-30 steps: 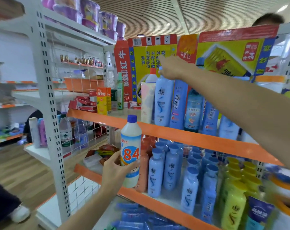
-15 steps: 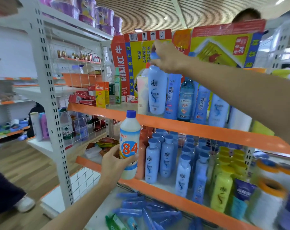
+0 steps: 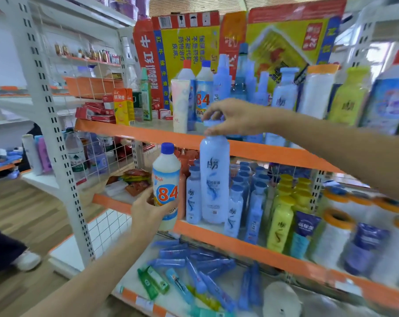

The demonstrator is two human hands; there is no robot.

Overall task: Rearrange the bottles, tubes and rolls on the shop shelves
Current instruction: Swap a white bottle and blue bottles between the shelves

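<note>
The right hand [image 3: 234, 117] is gripping a tall pale-blue bottle [image 3: 214, 179] by its cap, hanging it in front of the middle shelf [image 3: 258, 245], near its left end, beside matching bottles. The left hand [image 3: 148, 213] is closed around the white 84 bottle [image 3: 166, 186], off the shelf's front edge. Both are waiting for a place; loose tubes [image 3: 194, 266] are lying jumbled on the bottom shelf, so much sorting seems left.
</note>
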